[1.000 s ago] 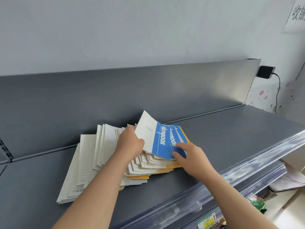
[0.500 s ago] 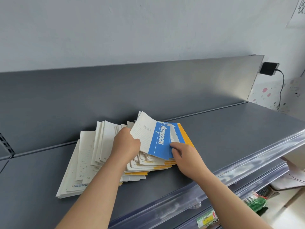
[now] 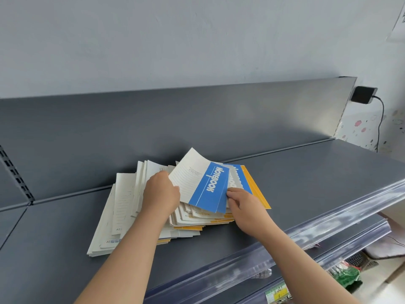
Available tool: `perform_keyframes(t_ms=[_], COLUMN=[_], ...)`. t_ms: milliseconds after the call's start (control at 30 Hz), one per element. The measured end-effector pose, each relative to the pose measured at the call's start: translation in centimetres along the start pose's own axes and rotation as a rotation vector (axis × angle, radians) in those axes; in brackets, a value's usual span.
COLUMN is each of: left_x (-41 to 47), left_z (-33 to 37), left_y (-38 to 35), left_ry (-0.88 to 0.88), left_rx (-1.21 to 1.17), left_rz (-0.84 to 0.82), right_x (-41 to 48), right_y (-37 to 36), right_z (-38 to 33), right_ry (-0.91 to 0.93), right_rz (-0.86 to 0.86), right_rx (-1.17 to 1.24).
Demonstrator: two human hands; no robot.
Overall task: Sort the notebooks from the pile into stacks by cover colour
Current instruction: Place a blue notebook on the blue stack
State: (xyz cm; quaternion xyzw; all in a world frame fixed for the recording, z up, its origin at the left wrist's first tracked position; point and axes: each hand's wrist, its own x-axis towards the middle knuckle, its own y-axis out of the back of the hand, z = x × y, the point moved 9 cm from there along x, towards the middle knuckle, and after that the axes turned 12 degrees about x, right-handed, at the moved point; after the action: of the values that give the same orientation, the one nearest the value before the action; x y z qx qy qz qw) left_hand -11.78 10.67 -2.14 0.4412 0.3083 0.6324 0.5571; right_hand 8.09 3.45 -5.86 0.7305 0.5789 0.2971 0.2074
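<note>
While the fanned pile is lying pale side up on the left of the grey shelf, no colour stacks are showing, so sorting is judged to be only beginning.

The left hand is gripping the near-left edge of a lifted blue notebook. Its fingers are curling round that edge, with the tips hidden. The cover is tilting up off the pile and bowing slightly.

The right hand is reaching in beneath it, bent fingers lying together on a second blue notebook. Whether they are pinching it cannot be told. A yellow notebook is lying underneath and jutting out to the right.

Recommendation: keep the lifted cover high while the right hand is drawing the blue one out flat. Dragging risks pulling the yellow along and spreading the loose fan.

Bare shelf further right is offering room for stacks. The clear price rail is bordering the front edge, where a pushed notebook could overhang. A black adapter is hanging on the wall, well apart and obstructing nothing.
</note>
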Motion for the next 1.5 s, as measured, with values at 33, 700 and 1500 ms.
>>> perform_keyframes(t_ms=[33,700,1500], left_x=[-0.1,-1.5,-11.3], left_z=[0.0,-2.1,-27.6], left_y=[0.2,2.9,20.2], left_ry=[-0.005,0.108,0.288], left_rx=[0.012,-0.263,-0.307], left_rz=[0.006,-0.086,0.179], right_x=[0.0,0.5,-3.6], right_y=[0.2,-0.6,-20.4], right_z=[-0.2,-1.2,-28.7], right_ry=[0.003,-0.109,0.258], right_rz=[0.010,0.029,-0.176], right_rx=[0.004,0.120,0.579])
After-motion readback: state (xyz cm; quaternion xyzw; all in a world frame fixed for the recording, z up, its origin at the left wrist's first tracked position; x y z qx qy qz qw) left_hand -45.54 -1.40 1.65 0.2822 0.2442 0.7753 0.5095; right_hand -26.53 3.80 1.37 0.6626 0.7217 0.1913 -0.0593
